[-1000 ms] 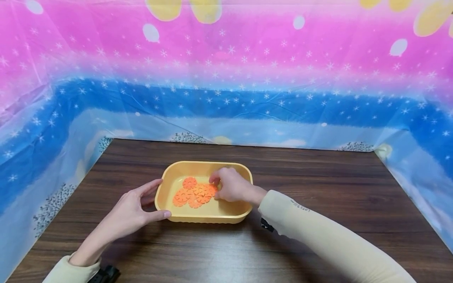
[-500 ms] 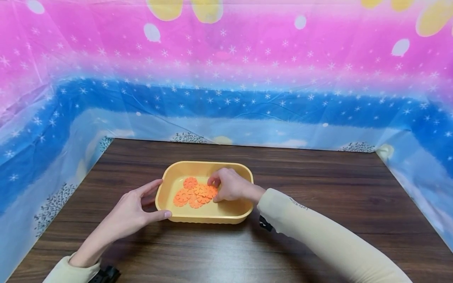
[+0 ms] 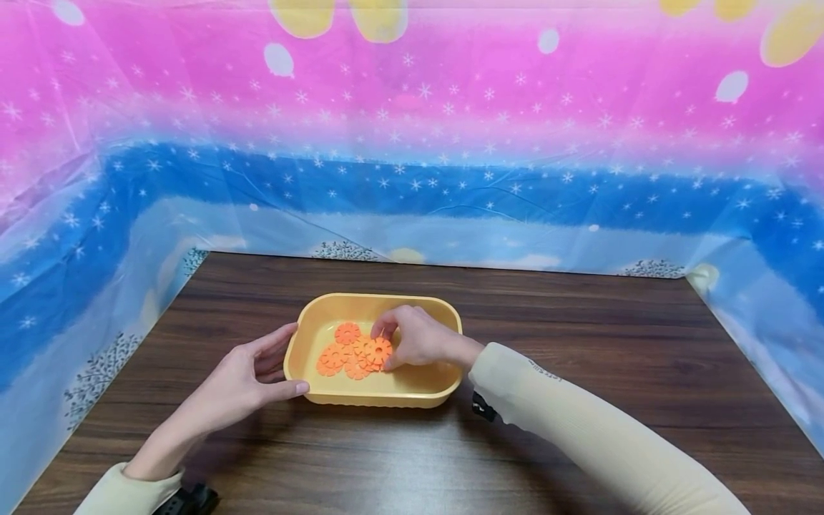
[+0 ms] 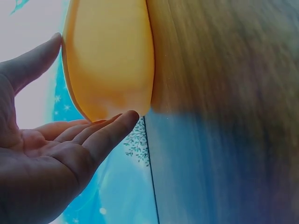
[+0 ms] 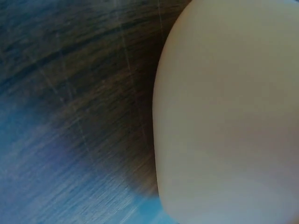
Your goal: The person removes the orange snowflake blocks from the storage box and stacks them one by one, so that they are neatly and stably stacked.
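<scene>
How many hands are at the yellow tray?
2: the left hand against the yellow tray's left end, the right hand inside it, fingers at the orange discs.

Snowflake-print cloth behind dark table

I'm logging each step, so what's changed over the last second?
The right hand has shifted its fingertips slightly toward the left hand, and one orange disc, now showing more plainly, seems pinched there. Nothing has visibly been let go. The yellow tray, the other discs and the left hand against the tray's end look as they were.
</scene>
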Demonstrator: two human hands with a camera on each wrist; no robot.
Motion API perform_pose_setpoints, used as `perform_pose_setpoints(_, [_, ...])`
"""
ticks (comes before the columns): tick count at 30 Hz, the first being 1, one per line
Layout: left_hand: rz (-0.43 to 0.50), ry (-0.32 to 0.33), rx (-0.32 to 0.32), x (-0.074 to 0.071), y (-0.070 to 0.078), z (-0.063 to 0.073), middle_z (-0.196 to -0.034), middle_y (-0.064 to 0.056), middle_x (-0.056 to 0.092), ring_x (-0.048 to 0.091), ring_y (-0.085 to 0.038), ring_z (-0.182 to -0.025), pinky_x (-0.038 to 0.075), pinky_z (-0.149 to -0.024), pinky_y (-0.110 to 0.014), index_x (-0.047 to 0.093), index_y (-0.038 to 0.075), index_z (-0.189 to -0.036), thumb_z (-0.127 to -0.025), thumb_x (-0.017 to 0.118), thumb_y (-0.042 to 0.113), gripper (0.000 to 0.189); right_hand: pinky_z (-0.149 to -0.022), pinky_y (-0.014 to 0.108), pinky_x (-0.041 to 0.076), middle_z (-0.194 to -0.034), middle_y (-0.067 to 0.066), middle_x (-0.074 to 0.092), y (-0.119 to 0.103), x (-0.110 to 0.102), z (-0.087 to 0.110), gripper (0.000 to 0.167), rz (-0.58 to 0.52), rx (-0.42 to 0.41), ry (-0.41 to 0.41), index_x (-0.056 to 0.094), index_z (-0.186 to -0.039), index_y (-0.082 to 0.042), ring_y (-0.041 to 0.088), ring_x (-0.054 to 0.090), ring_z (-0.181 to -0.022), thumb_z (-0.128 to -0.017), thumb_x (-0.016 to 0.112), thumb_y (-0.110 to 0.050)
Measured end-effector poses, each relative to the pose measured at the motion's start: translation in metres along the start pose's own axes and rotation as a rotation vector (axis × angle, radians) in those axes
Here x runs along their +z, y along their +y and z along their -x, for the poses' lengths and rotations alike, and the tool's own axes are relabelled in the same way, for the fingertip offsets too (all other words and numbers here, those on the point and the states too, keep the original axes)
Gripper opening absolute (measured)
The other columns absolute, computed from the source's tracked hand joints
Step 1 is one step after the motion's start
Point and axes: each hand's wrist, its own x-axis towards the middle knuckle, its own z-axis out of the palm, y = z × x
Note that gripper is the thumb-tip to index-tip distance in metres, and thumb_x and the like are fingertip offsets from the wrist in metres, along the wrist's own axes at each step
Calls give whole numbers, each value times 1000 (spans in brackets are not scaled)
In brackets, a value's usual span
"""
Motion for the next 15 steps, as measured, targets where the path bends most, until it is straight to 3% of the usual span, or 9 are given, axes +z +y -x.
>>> perform_pose_setpoints(15, [110,-29,-17,2,3,0,-146,-15,31,46,-30,-121,50,-82,-28,27,5,-145,-74,79,22,90,-73,25,46,-89,-5,61,2,-4,-1,45,-78,-21,-1,67,-103,-16,19,57,-86,-62,87,-14])
